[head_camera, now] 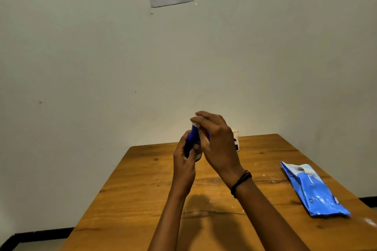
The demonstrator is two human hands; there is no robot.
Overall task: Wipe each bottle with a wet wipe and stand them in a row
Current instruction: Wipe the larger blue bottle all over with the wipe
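Smooth blue bottle (193,137) tight in left hand (184,159) fingers; right hand (216,144) fingers tight around crumpled wipe (195,124).

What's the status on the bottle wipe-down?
Left hand grips blue bottle, off the table. Right hand holds wipe on its top. Second bottle at back, pack right; nothing in the way.
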